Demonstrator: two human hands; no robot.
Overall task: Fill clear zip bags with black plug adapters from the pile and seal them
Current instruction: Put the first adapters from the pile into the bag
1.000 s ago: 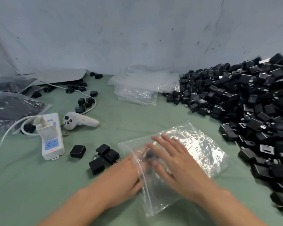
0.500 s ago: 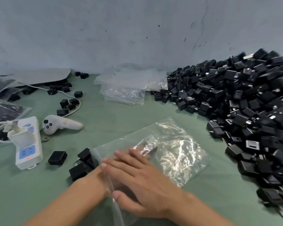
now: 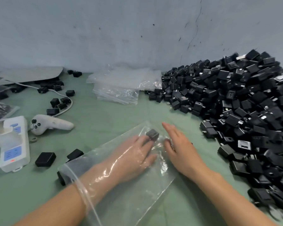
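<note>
Left hand [image 3: 134, 154] sits deep inside the bag [image 3: 137, 201] at near centre, fingers almost straight, tips nudging one adapter [image 3: 152, 135] to its far end — right hand [image 3: 181, 150] lies flat on top, fingers straight, holding nothing, likely pinning the film — pile [image 3: 243, 103] at right.

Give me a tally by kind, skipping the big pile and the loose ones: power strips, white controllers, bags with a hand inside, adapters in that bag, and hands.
Power strip: 1
White controller: 1
Zip bag with a hand inside: 1
Adapter in that bag: 1
Hands: 2, left hand inside the bag, right hand outside
Total: 6
</note>
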